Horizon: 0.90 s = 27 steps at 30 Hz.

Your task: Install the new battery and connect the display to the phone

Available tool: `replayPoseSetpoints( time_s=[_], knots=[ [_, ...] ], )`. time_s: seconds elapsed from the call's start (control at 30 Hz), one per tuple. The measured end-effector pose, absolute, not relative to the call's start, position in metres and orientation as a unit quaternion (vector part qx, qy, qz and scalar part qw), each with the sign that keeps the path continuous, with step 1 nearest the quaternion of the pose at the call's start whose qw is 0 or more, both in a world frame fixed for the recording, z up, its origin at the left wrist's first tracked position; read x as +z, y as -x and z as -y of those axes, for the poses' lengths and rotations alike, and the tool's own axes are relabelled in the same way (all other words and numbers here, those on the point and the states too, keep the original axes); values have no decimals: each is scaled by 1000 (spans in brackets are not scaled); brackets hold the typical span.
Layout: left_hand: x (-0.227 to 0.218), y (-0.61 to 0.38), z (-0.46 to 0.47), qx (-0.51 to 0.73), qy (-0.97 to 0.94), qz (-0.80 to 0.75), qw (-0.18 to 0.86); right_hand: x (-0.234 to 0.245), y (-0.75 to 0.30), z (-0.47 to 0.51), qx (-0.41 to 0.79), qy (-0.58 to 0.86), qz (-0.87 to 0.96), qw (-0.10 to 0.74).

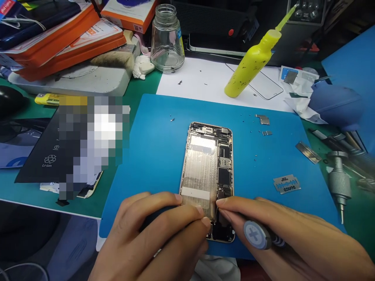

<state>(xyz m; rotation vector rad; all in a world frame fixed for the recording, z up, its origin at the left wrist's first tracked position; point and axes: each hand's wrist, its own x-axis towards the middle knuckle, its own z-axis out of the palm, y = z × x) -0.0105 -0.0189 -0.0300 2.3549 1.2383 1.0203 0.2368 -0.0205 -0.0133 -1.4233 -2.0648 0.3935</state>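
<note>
An opened phone (199, 168) lies on the blue mat, its bare metal battery bay on the left and dark circuit parts on the right. My left hand (155, 230) grips its lower left side, with fingertips on the edge and over the bottom of the bay. My right hand (281, 230) rests at the lower right, thumb and forefinger pinched together at the phone's inner parts. Tucked in that hand is a screwdriver (256, 235), its grey end cap marked with a cross. Whatever the pinched fingertips touch is too small to make out.
Small screws and metal plates (263, 120) lie on the blue mat (158, 156), with a razor blade (287, 184) at right. A yellow bottle (249, 68) and glass jar (167, 43) stand behind. A black battery (49, 152) lies left; another screwdriver (340, 179) lies right.
</note>
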Motion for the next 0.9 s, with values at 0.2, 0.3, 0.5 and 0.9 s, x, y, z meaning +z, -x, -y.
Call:
replayPoseSetpoints(
  time_s=[0.2,0.3,0.5,0.9],
  knots=[
    [-32,9,18,353,-819,-430,141,-10,-240,24,146,535,781,287],
    [-33,11,18,334,-834,-420,131,-13,-237,25,126,545,777,289],
    [-31,13,20,319,-835,-425,140,-18,-225,25,75,602,743,283],
    [-31,14,21,299,-852,-416,110,-14,-240,29,119,542,780,288]
  ],
)
